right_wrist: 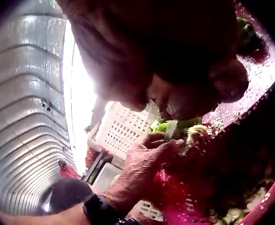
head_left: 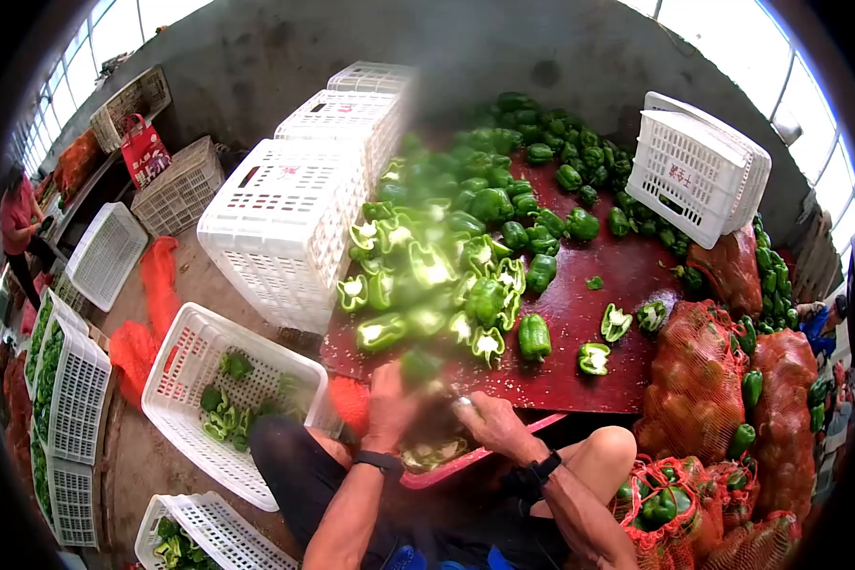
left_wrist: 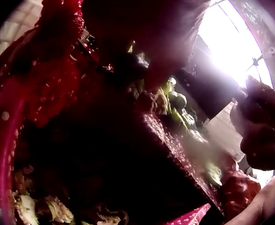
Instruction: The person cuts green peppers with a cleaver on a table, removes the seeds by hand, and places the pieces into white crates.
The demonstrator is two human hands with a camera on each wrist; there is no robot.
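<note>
My left hand holds a green bell pepper, blurred in the head view, above a pink tub. In the right wrist view a pale seedy core shows beside the left fingertips, with green pepper flesh behind them. My right hand is close by on the right, fingers curled, and a small shiny thing shows at its fingertips; I cannot tell its kind. Pepper cores and scraps lie in the tub. Cut pepper halves and whole peppers cover the red table ahead.
At my left a white crate contains some peppers, with another crate below it. Tall white crates stand beyond the table's left edge. Red mesh sacks of peppers line the right side. White crates lean at the back right.
</note>
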